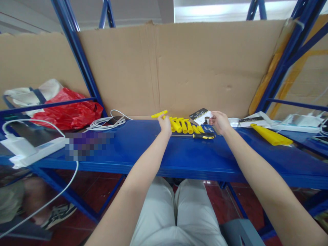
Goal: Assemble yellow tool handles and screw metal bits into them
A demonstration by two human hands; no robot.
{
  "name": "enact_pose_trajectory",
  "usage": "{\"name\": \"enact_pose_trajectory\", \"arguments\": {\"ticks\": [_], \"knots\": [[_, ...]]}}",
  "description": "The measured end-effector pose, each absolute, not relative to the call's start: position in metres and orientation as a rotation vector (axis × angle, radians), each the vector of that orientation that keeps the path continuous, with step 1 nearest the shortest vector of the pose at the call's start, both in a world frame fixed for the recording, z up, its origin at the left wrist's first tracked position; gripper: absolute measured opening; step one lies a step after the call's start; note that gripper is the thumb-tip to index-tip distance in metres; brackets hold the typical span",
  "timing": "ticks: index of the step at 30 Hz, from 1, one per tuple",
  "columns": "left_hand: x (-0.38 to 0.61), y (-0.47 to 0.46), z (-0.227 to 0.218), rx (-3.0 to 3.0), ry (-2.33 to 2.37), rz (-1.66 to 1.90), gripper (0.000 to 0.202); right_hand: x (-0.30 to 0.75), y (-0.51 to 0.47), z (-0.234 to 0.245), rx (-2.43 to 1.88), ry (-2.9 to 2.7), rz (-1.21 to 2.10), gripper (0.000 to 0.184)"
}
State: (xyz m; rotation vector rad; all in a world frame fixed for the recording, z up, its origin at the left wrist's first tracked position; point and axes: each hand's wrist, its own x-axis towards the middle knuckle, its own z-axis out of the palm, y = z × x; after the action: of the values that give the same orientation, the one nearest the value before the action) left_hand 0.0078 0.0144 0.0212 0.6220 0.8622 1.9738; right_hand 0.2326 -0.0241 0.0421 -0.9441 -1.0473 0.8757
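Observation:
My left hand (165,124) is closed around a slim yellow plastic piece (158,114), raised over the back of the blue table. Just right of that hand, several yellow plastic pieces (183,126) with hollow, flared ends lie in a row. In front of them a screwdriver (204,136) with a black and yellow handle rests flat, its shaft pointing left. My right hand (220,121) has its fingers closed at the right edge of a black and white printed card (200,116), which is tilted. A small dark item (206,120) shows beside those fingertips; its kind is unclear.
A larger yellow piece (271,134) lies on the right of the blue table (205,157). White power strips (41,150) and coiled white cable (105,123) sit at the left, near a red plastic bag (74,107). Cardboard (205,68) stands behind. Another person's leg and shoe (60,215) show lower left.

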Motion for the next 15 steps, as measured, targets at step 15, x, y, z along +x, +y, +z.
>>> {"name": "enact_pose_trajectory", "arguments": {"ticks": [15], "knots": [[0.018, -0.007, 0.031, 0.636, 0.960, 1.877, 0.037, 0.317, -0.004, 0.019, -1.393, -0.598, 0.407, 0.009]]}}
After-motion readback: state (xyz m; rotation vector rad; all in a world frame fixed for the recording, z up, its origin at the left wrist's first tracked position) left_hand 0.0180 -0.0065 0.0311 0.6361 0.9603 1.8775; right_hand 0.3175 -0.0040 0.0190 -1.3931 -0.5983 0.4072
